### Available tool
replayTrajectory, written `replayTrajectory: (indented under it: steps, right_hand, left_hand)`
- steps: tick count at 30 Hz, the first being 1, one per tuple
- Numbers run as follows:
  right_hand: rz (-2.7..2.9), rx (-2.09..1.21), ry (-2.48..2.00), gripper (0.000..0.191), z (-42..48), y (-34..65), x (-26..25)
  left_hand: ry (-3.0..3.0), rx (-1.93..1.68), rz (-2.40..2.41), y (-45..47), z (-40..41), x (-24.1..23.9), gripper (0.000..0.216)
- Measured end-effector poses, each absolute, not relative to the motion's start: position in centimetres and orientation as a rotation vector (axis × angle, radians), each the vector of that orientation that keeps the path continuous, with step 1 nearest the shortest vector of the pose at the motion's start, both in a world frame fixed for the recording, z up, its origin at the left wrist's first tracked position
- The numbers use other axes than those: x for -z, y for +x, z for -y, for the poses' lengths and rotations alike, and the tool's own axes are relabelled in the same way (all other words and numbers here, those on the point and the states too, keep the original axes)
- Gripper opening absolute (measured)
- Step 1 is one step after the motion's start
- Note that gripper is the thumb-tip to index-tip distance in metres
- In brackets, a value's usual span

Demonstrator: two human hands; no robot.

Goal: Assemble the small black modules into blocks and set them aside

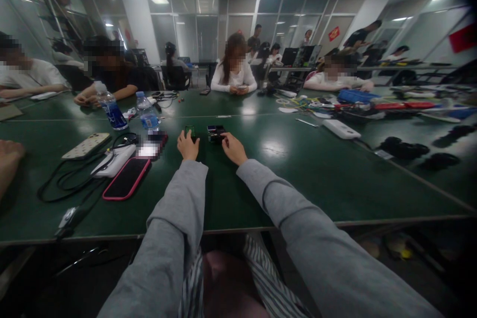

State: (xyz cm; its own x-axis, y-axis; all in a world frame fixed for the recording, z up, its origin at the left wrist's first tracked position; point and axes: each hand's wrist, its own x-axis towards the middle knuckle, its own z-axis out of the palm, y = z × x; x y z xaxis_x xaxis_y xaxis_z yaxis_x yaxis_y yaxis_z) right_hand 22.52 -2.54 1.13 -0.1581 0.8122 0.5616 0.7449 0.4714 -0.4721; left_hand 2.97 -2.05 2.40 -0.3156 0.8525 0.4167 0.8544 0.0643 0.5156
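My left hand rests on the green table with its fingers spread. Its fingertips are at a small, clear-looking piece with green edges, partly covered by the fingers. To the right of it sits a small dark case that looks divided into compartments; its contents are too small to make out. My right hand reaches this case from the right, index finger stretched out at its near right side and the other fingers loosely bent. No grip on the case shows.
Left of my arms lie a pink-edged phone, a white power bank with black cables and a patterned phone. Two water bottles stand behind. A white power strip lies right. Another person's hand is at far left.
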Motion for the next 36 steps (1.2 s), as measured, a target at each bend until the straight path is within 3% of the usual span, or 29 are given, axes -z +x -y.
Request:
replayTrajectory:
  steps: [14,21,24,27,32,36]
  right_hand:
    - [1.932,-0.172,-1.303,0.030,3.0,22.5,-1.6]
    - [1.919,-0.137,-1.252,0.030,2.8,22.5,-1.4]
    - [1.890,-0.144,-1.228,0.030,2.8,22.4,-1.4]
    - [1.822,-0.219,-1.176,0.029,2.7,22.0,-1.5]
    - [1.636,-0.545,-1.033,0.044,2.6,20.6,-1.6]
    - [1.493,-0.888,-0.947,0.058,2.7,19.6,-1.8]
  left_hand:
    - [-1.854,1.740,2.304,2.4,0.7,-1.4,0.048]
    - [-1.422,2.793,2.312,2.2,-0.6,-1.7,0.020]
    - [-1.222,3.401,2.137,2.6,-1.1,-2.0,0.014]
    - [-1.226,3.788,1.851,3.2,-1.2,-2.6,0.013]
    - [-1.552,3.873,1.605,4.4,-0.2,-4.0,0.017]
    - [-1.741,3.620,1.897,6.2,1.0,-4.7,0.024]
